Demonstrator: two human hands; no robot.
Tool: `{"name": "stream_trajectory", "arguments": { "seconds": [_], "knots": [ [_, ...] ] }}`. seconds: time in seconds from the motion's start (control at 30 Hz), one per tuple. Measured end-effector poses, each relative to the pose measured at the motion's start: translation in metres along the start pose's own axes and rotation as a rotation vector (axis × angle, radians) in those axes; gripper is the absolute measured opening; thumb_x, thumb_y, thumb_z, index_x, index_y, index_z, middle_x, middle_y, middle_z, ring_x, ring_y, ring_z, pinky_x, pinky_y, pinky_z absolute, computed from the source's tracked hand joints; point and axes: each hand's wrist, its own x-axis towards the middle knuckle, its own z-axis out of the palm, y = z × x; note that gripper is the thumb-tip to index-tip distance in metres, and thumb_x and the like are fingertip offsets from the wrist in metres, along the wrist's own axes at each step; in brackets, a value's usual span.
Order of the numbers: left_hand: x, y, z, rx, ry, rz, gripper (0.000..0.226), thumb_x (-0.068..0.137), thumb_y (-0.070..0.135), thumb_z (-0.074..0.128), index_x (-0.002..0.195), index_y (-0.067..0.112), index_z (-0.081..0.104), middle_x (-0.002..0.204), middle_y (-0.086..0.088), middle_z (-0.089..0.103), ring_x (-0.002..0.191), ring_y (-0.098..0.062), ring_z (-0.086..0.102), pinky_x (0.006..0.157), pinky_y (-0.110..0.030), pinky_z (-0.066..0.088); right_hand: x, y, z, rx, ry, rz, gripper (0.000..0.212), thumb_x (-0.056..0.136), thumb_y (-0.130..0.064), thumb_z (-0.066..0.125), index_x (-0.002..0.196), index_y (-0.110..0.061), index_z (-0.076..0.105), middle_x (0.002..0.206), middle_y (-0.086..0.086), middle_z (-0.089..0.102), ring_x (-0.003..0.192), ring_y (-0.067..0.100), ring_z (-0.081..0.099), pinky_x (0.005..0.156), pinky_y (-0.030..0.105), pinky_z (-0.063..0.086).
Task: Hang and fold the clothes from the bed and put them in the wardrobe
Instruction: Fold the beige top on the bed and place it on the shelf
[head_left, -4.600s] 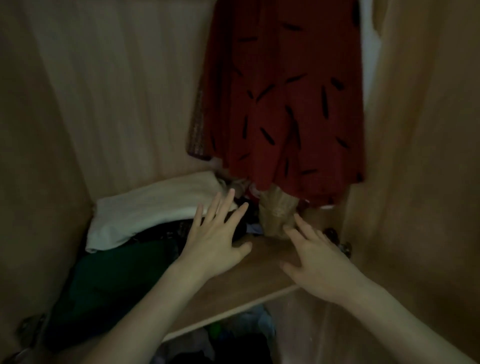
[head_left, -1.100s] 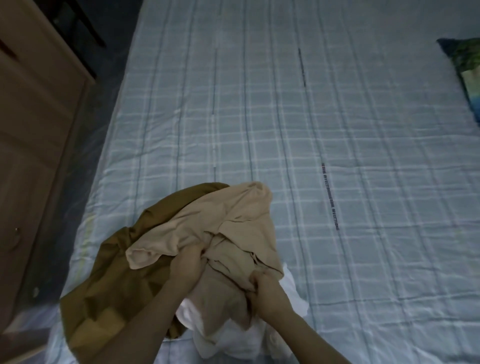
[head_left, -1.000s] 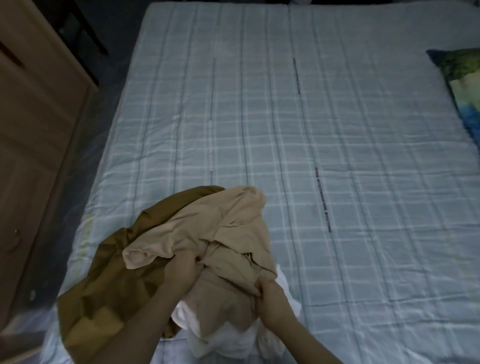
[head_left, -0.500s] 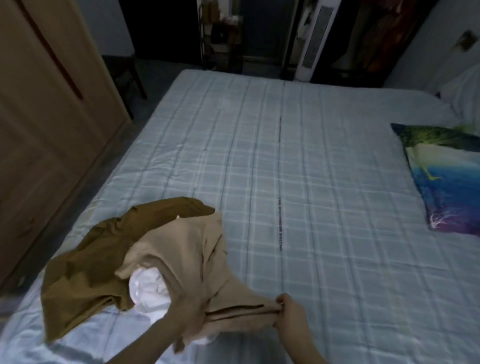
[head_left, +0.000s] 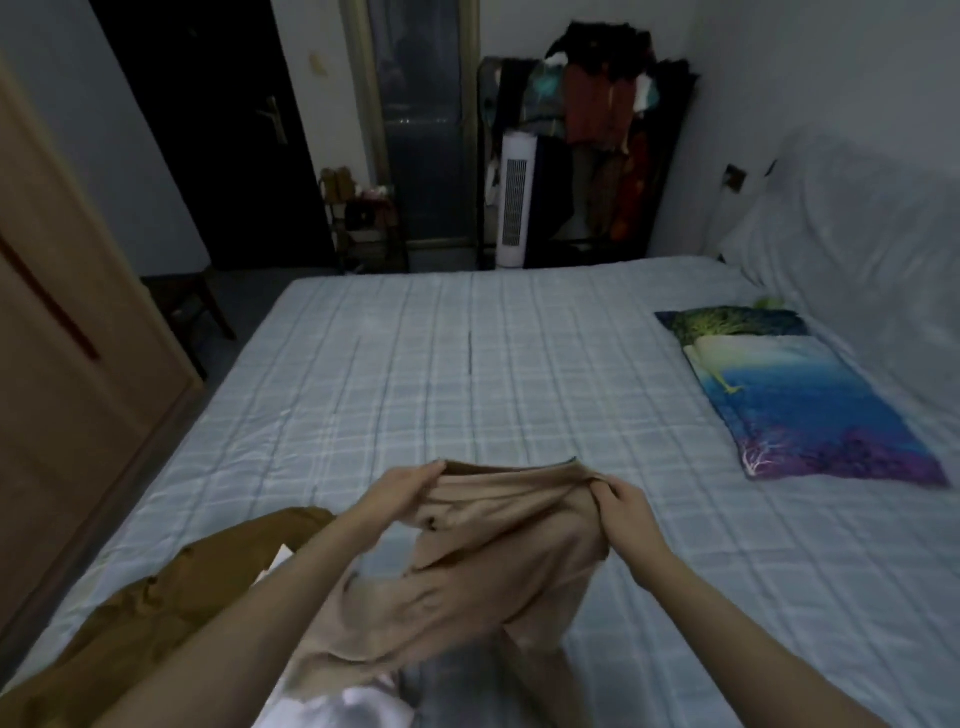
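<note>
A: We've got the beige garment (head_left: 483, 551) lifted off the bed (head_left: 467, 364), stretched between both hands. Our left hand (head_left: 400, 491) pinches 1 end of its top edge, and our right hand (head_left: 621, 501) is closed on the other end, both with fingers curled tight on cloth.

B: Where does the rest of it sit?

A: It hangs down toward us in loose folds, with its lower part trailing near the white garment (head_left: 337, 706) at the bed's near edge. The brown garment (head_left: 171, 597) lies crumpled on the sheet just to the left.

B: How do we think it will handle?

A: Soft and light, we judge. It sags between our hands and creases freely, so it won't hold any shape by itself. There's a button (head_left: 430, 526) or 2 on it, so it may be a shirt, though we can't tell for sure.

B: Then where should we grip?

A: Along that top edge, near the corners or shoulder seams, well apart, so that it drops flat. A grab mid-cloth would only bunch it. It doesn't look slippery, and it isn't fragile.

B: And the wardrobe (head_left: 62, 364)?

A: It stands on our left, beside the bed.
</note>
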Motion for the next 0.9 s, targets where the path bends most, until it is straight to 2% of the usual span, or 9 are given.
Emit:
{"name": "stream_trajectory", "arguments": {
  "seconds": [0.1,0.13,0.2,0.3,0.37,0.57,0.67,0.77,0.9],
  "knots": [
    [-0.003,0.034,-0.016,0.114,-0.172,0.223,0.02,0.084,0.031,0.074,0.098,0.017,0.074,0.085,-0.002,0.076,0.084,-0.016,0.072,0.074,-0.027,0.057,0.018,-0.026,-0.023,-0.071,0.001,-0.126,0.026,0.099,-0.024,0.048,0.101,-0.016,0.072,0.099,-0.002,0.071,0.095,0.016,0.061,0.087,0.033,0.047],
    [-0.003,0.042,-0.021,0.176,-0.175,0.277,0.011,0.084,0.021,0.076,0.091,0.014,0.071,0.078,0.001,0.074,0.077,-0.014,0.071,0.069,-0.024,0.054,0.022,-0.034,-0.031,-0.113,-0.002,-0.17,0.025,0.099,-0.026,0.049,0.104,-0.018,0.072,0.101,-0.004,0.07,0.097,0.014,0.06,0.086,0.03,0.045],
    [0.004,0.054,-0.03,0.259,-0.068,0.37,0.024,0.081,0.02,0.075,0.071,0.01,0.056,0.065,0.003,0.06,0.063,-0.012,0.059,0.063,-0.028,0.047,0.029,-0.047,-0.047,-0.25,-0.016,-0.284,0.026,0.099,-0.029,0.049,0.106,-0.019,0.073,0.099,-0.007,0.069,0.096,0.012,0.06,0.083,0.028,0.043],
    [0.011,0.07,-0.039,0.22,0.024,0.459,0.03,0.084,0.022,0.066,0.072,0.006,0.044,0.067,-0.005,0.049,0.064,-0.014,0.048,0.065,-0.035,0.039,0.032,-0.065,-0.069,-0.457,-0.037,-0.381,0.034,0.098,-0.038,0.048,0.083,-0.021,0.073,0.077,-0.007,0.068,0.078,0.014,0.062,0.064,0.028,0.041],
    [0.01,0.086,-0.035,0.181,0.054,0.463,0.027,0.094,0.017,0.061,0.075,0.014,0.042,0.066,0.001,0.045,0.06,-0.008,0.043,0.058,-0.025,0.038,0.036,-0.072,-0.081,-0.58,-0.014,-0.388,0.048,0.097,-0.046,0.046,0.059,-0.021,0.058,0.055,-0.006,0.055,0.06,0.015,0.054,0.053,0.028,0.033],
    [0.006,0.117,-0.012,0.369,0.198,0.531,0.018,0.097,0.023,0.056,0.082,0.013,0.053,0.075,0.004,0.056,0.065,-0.002,0.05,0.057,-0.017,0.036,0.045,-0.087,-0.116,-0.563,0.103,-0.331,0.06,0.096,-0.053,0.041,0.048,-0.018,0.034,0.044,0.002,0.038,0.045,0.019,0.04,0.048,0.034,0.023],
    [-0.004,0.131,-0.014,0.382,0.101,0.601,0.019,0.091,0.036,0.066,0.081,0.02,0.067,0.076,0.004,0.067,0.071,0.002,0.062,0.062,-0.015,0.047,0.046,-0.094,-0.133,-0.555,0.178,-0.37,0.059,0.097,-0.05,0.044,0.047,-0.019,0.038,0.045,0.0,0.04,0.049,0.018,0.043,0.052,0.035,0.029],
    [-0.011,0.142,-0.025,0.497,-0.038,0.608,0.022,0.081,0.04,0.073,0.098,0.027,0.07,0.089,0.003,0.072,0.082,-0.008,0.068,0.072,-0.027,0.056,0.048,-0.095,-0.145,-0.487,0.256,-0.483,0.05,0.098,-0.038,0.047,0.054,-0.015,0.049,0.053,0.003,0.052,0.058,0.02,0.05,0.058,0.038,0.035],
    [-0.008,0.147,-0.039,0.727,-0.094,0.581,0.025,0.074,0.028,0.066,0.097,0.02,0.066,0.088,-0.001,0.07,0.081,-0.017,0.066,0.075,-0.047,0.055,0.053,-0.095,-0.153,-0.391,0.205,-0.586,0.03,0.101,-0.024,0.043,0.077,-0.016,0.06,0.073,0.001,0.062,0.072,0.017,0.055,0.065,0.035,0.04]
  ]
}}
